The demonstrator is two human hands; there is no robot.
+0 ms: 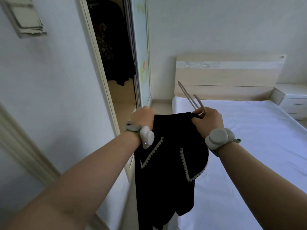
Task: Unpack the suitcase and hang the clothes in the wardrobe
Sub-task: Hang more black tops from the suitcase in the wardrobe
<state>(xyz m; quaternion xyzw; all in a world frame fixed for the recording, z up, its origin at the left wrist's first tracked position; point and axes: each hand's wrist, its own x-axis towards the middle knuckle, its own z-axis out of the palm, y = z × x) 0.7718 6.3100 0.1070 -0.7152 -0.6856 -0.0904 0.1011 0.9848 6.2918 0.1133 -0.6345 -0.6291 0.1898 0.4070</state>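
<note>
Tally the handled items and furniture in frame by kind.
Garments in hand: 1, black garment, gripped by left hand and right hand
Hangers: 1, hanger, in right hand
Wrist devices: 2, left wrist device, right wrist device
Beds: 1, bed
Nightstands: 1, nightstand
Wardrobes: 1, wardrobe
Total: 7
Hanging clothes inside: too dark to count.

Black garment (172,156), white zigzag trim (152,153)

No text, label, brand or number can be read. The wardrobe door (143,47) bears only a pale coloured picture and the headboard (224,75) a flower band. The left wrist band (146,136) shows a small blue light but no legible marking.
</note>
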